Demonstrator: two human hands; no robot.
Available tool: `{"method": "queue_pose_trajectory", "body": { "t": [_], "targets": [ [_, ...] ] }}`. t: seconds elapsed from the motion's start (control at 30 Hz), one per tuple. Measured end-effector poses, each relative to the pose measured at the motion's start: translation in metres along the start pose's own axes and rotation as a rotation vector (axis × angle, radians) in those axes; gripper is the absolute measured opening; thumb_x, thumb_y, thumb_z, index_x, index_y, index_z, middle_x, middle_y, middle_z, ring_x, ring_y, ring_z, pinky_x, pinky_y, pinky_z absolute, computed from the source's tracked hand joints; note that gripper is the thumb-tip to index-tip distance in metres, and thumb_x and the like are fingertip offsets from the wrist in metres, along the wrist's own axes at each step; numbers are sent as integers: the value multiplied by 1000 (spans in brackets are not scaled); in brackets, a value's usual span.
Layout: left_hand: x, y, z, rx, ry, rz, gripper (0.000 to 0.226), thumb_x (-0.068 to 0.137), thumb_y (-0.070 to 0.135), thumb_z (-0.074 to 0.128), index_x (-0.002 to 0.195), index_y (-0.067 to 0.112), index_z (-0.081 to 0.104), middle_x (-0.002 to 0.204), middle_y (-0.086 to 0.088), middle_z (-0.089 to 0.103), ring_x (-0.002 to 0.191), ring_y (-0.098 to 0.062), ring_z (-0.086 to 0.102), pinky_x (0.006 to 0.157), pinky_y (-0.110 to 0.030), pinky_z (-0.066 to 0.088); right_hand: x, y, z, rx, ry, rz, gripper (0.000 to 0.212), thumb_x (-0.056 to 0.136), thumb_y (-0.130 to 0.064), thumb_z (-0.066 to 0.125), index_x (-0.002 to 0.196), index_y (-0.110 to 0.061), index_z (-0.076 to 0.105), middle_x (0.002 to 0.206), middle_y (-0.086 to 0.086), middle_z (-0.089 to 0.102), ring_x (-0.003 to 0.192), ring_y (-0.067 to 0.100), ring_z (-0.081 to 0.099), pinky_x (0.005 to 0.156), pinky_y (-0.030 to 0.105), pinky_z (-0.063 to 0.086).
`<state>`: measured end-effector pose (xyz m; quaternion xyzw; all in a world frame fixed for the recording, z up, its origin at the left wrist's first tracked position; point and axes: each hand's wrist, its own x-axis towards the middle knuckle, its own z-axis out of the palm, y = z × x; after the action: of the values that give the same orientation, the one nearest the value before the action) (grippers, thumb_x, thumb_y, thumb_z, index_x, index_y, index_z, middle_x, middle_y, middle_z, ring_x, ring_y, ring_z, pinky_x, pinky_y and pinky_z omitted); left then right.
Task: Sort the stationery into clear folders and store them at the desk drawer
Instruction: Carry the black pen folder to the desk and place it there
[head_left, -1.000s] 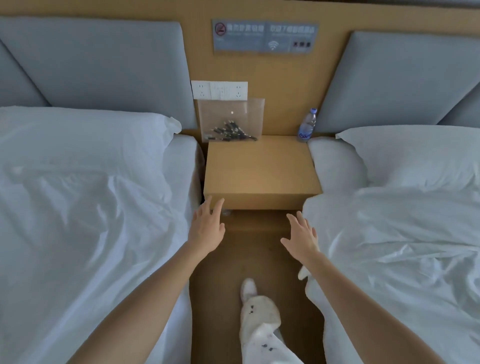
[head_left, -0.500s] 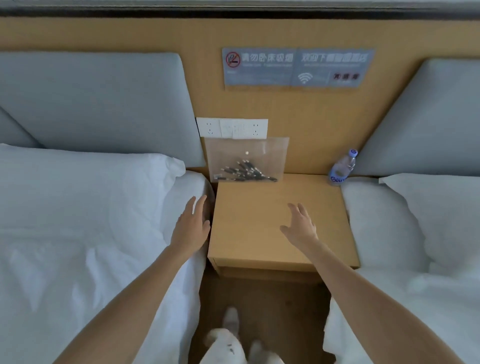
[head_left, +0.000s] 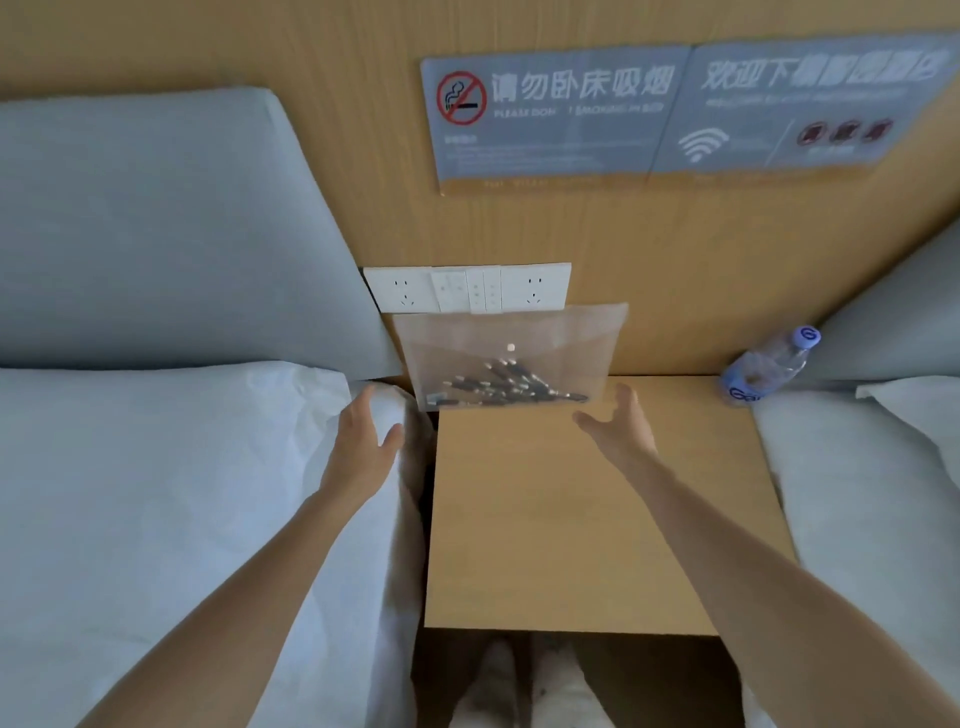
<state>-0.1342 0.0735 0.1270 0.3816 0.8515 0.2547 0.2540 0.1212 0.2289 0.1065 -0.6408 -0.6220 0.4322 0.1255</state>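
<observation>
A clear folder (head_left: 550, 338) with a white snap button leans upright against the wooden wall at the back of the bedside desk (head_left: 582, 519). Several dark pens (head_left: 509, 389) lie heaped in its bottom. My left hand (head_left: 363, 447) hovers open over the left bed's edge, just left of the folder's lower corner. My right hand (head_left: 618, 431) is open above the desk top, fingers spread, close to the folder's lower right corner and not touching it. No drawer front shows.
A water bottle (head_left: 769, 364) leans at the desk's back right corner. Wall sockets (head_left: 467, 288) sit just above the folder. White pillows and bedding (head_left: 156, 467) flank the desk on both sides. My slippered feet (head_left: 519, 686) stand before the desk.
I have stepped closer to the desk. Both hands have reached forward and now sit on either side of the folder's lower corners.
</observation>
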Motion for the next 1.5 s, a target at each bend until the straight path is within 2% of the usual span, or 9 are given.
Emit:
{"method": "queue_pose_trajectory", "body": {
  "t": [0.13, 0.37, 0.5, 0.67, 0.77, 1.0, 1.1, 1.37, 1.5],
  "targets": [
    [45, -2, 15, -33, 1, -98, 64, 95, 27, 52, 148, 14, 18, 147, -12, 30, 131, -25, 38, 106, -44, 36, 54, 5, 2, 143, -11, 111, 75, 84, -30, 69, 141, -5, 27, 141, 13, 40, 125, 26, 43, 85, 28, 35],
    [102, 6, 46, -105, -37, -141, 62, 95, 34, 51, 147, 13, 24, 150, -3, 33, 133, -22, 38, 107, -36, 32, 114, 26, 1, 293, 2, 164, 92, 81, -41, 70, 150, -16, 14, 154, 3, 24, 140, 21, 26, 108, 37, 30],
    [131, 2, 62, -163, -27, -189, 75, 90, 38, 60, 148, 11, 22, 152, -7, 29, 137, -22, 33, 110, -38, 30, 136, 37, 5, 318, 8, 115, 94, 78, -42, 73, 150, -18, 17, 153, -1, 25, 139, 18, 27, 108, 35, 31],
    [149, -11, 77, -232, -6, -171, 74, 83, 35, 70, 143, 15, 32, 143, 0, 40, 131, -20, 39, 109, -40, 34, 158, 47, 12, 348, 0, 54, 73, 77, -27, 77, 138, -19, 38, 126, -13, 42, 115, 5, 39, 90, 26, 34],
    [151, -12, 85, -283, 16, -168, 62, 86, 27, 68, 137, 12, 37, 125, 5, 47, 117, -14, 46, 100, -32, 38, 162, 53, 19, 327, -16, 38, 55, 77, -17, 76, 126, -14, 49, 117, -5, 54, 106, 13, 50, 84, 29, 41],
    [141, -11, 82, -148, 207, -113, 19, 101, 18, 41, 103, 2, 51, 101, -7, 60, 90, -20, 51, 74, -25, 31, 153, 42, 26, 310, -57, 15, 36, 87, -16, 64, 120, -11, 53, 110, 2, 62, 101, 20, 57, 86, 35, 47],
    [134, -1, 76, -159, 216, -61, 11, 101, 16, 40, 95, 10, 47, 94, -4, 60, 85, -20, 51, 68, -24, 29, 139, 41, 20, 314, -47, 9, 10, 90, -16, 60, 100, -16, 56, 100, 2, 61, 98, 22, 58, 88, 41, 46],
    [98, 33, 35, -254, 238, 64, 17, 99, 19, 46, 103, 4, 54, 92, -1, 61, 89, -14, 53, 74, -20, 33, 81, 12, -18, 397, 51, -46, 18, 93, -8, 56, 109, -13, 51, 98, -3, 59, 94, 14, 54, 74, 23, 43],
    [78, 46, 10, -295, 237, 108, 16, 98, 22, 47, 96, 7, 52, 91, -2, 64, 87, -17, 56, 74, -30, 42, 49, 0, -40, 391, 121, -6, 25, 91, -14, 59, 114, -8, 50, 108, 4, 59, 101, 21, 55, 82, 32, 43]
  ]
}}
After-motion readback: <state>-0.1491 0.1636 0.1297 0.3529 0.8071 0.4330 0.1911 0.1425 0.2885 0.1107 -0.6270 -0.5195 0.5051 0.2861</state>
